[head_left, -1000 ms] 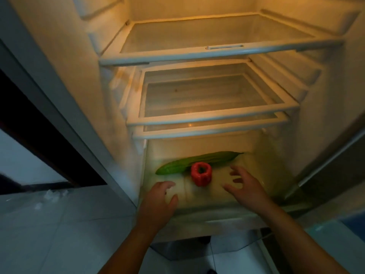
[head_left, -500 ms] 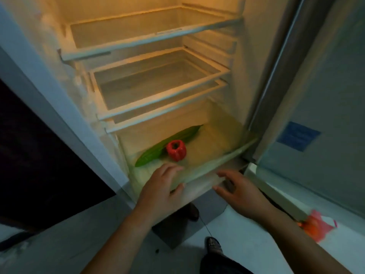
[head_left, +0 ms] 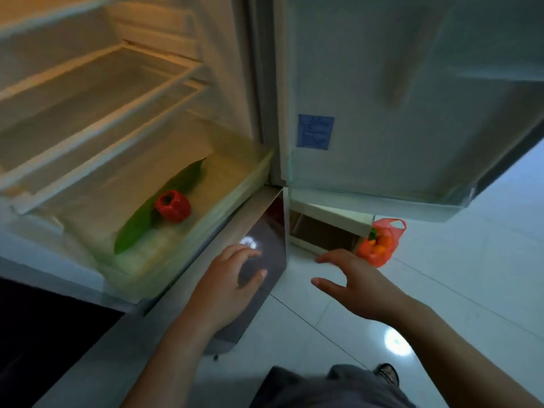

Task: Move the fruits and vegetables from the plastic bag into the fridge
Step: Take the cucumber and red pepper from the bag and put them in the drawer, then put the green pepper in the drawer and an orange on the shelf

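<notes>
A long green cucumber (head_left: 164, 201) and a red bell pepper (head_left: 173, 205) lie side by side in the open crisper drawer (head_left: 235, 189) at the bottom of the fridge. On the white floor to the right, under the open door, sits an orange plastic bag (head_left: 379, 242) with orange and green produce inside. My left hand (head_left: 226, 290) hovers with relaxed fingers in front of the drawer and holds nothing. My right hand (head_left: 353, 281) is spread and empty, a short way left of the bag.
The fridge door (head_left: 397, 98) stands open at the right, its lower shelf (head_left: 329, 228) just above the bag. Several bare fridge shelves (head_left: 97, 92) sit above the drawer. White floor tiles (head_left: 456, 275) spread to the right. My trouser leg and shoe (head_left: 387, 373) show below.
My view has swung right from the fridge interior toward the door and floor. Both hands have left the drawer front; the right one has moved toward the orange bag.
</notes>
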`<state>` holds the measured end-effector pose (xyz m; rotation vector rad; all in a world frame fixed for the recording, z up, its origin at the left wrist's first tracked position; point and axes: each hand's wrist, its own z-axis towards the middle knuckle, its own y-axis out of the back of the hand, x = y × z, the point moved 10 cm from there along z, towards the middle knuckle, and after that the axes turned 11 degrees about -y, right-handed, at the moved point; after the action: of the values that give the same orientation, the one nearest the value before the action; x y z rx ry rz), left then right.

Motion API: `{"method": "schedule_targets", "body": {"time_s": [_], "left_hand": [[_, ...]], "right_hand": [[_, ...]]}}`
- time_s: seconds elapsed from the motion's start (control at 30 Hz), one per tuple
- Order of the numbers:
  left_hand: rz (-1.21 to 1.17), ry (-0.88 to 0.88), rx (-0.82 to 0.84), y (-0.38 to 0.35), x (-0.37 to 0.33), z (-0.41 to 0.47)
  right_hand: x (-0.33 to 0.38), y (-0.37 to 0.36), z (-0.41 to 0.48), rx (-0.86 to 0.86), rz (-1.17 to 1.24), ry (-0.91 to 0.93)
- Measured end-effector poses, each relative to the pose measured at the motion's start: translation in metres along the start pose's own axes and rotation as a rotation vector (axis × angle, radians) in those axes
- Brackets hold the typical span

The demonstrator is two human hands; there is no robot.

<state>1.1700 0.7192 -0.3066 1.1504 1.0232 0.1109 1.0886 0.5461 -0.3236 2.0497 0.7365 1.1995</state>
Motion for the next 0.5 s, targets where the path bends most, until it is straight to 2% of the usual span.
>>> {"method": "schedule_targets", "body": {"time_s": [0.1, 0.23, 0.5], "left_hand": [[0.074, 0.004, 0.111, -0.029, -0.023, 0.013], [0.130, -0.020, 0.237, -0.085, -0.076, 0.042], [0.045, -0.212, 0.381, -0.248, -0.255, 0.106]], "right_hand": [[-0.034, 0.007, -0.013, 0.037, -0.055, -0.043], [-0.100, 0.038, -0.036, 0.005, -0.060, -0.107], [-0.285, 0.134, -0.111, -0.091, -0.033, -0.263]]}}
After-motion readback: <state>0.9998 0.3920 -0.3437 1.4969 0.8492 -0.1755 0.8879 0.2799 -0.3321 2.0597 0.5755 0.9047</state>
